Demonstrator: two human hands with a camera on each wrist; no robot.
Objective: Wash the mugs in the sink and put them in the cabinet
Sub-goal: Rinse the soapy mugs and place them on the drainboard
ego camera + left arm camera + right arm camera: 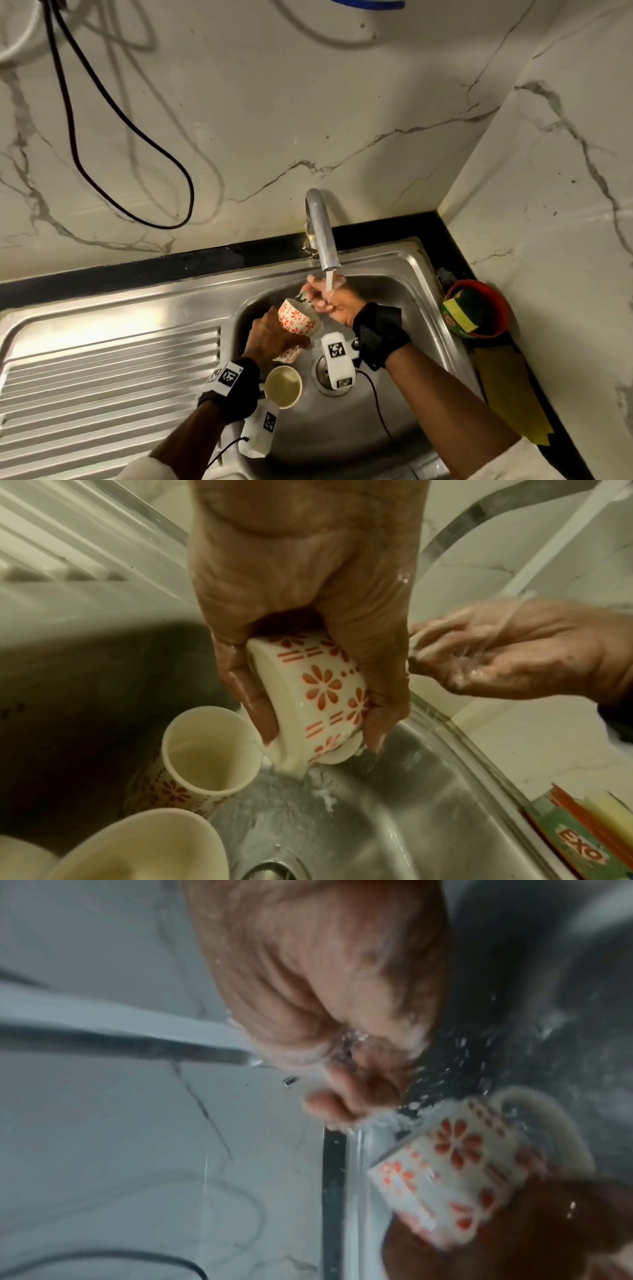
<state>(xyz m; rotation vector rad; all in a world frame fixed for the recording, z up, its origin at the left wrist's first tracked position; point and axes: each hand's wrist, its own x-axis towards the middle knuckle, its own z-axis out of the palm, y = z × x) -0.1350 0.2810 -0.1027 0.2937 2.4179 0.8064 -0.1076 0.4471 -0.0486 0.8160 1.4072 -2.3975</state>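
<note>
My left hand (274,337) grips a cream mug with red flowers (298,317), tilted on its side over the sink basin (394,291). In the left wrist view thumb and fingers of the left hand (322,738) clasp that mug (322,688), and milky water runs off its rim. My right hand (325,298) is under the faucet stream, just right of the mug. Water splashes over the right hand (496,653) with its fingers loosely curved; a small dark bit shows at the fingertips (416,664), and whether it is held is unclear. The right wrist view is blurred, showing the right hand (342,1096) and the mug (455,1172).
Two more mugs stand in the basin: a flowered one (209,753) and a cream one (283,386). The faucet (322,233) runs above the drain (320,373). A ribbed draining board (109,370) lies left. A red bowl with a sponge (476,313) and a yellow cloth (507,390) sit right.
</note>
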